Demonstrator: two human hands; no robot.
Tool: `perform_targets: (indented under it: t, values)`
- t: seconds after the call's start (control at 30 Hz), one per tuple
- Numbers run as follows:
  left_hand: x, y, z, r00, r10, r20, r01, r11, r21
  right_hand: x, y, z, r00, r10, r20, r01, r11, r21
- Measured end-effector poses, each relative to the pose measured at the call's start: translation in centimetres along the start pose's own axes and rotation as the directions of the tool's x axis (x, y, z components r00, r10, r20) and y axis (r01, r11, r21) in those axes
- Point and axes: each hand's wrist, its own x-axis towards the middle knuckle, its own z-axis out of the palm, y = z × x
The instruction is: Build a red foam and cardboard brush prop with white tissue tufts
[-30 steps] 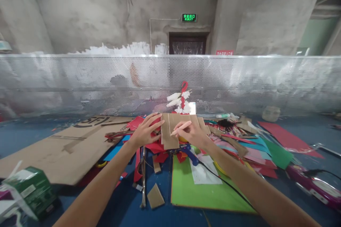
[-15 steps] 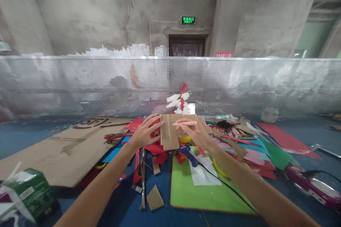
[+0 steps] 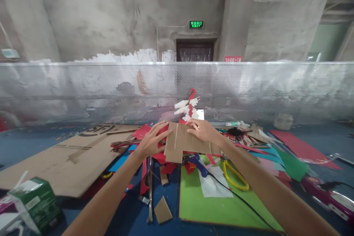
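A cut piece of brown cardboard (image 3: 177, 142) with a stepped lower edge and a pale line down its face is held up over the cluttered worktable. My left hand (image 3: 153, 140) grips its left edge, thumb on the front. At the upper right, my right hand (image 3: 204, 129) has its fingers curled against the top edge, with a slim pale pencil (image 3: 195, 126) between them, mostly hidden. Just below the cardboard lies a blue hot glue gun (image 3: 199, 165) with a black cord. White flowers and a red ribbon (image 3: 190, 107) stand behind.
A green board (image 3: 210, 210) bears white paper and yellow-handled scissors (image 3: 235, 177). To the left lie a large cardboard sheet (image 3: 83, 162) and a green box (image 3: 35, 202). Coloured paper (image 3: 293, 162) and a purple device (image 3: 326, 199) are at right. A perforated metal screen (image 3: 155, 84) runs behind.
My right hand has shifted up to the cardboard's top edge, and the pencil, formerly pointing across its face, is now largely covered by the fingers. The cardboard sits slightly lower and tilted.
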Motion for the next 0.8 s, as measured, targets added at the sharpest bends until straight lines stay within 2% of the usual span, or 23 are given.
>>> perform_targets:
  t: [0.13,0.33,0.6,0.8]
  values:
    - [-0.4,0.0,0.2,1.000,-0.018,0.002,0.018,1.000,-0.006,0.1,0.2,-0.3,1.000,-0.009,0.029,0.006,0.993,0.116]
    - [-0.5,0.3,0.3,0.999,-0.029,-0.018,0.030,0.999,0.029,0.9,0.8,-1.0,0.998,-0.045,0.049,0.038,0.991,0.131]
    - [-0.4,0.5,0.2,0.998,-0.044,-0.040,0.044,0.999,-0.009,2.0,3.0,-3.5,0.990,-0.065,0.125,0.047,0.989,0.137]
    - [-0.6,0.5,0.4,0.995,-0.077,-0.057,0.075,0.996,-0.038,2.1,2.0,-2.5,0.989,-0.074,0.124,0.057,0.989,0.137]
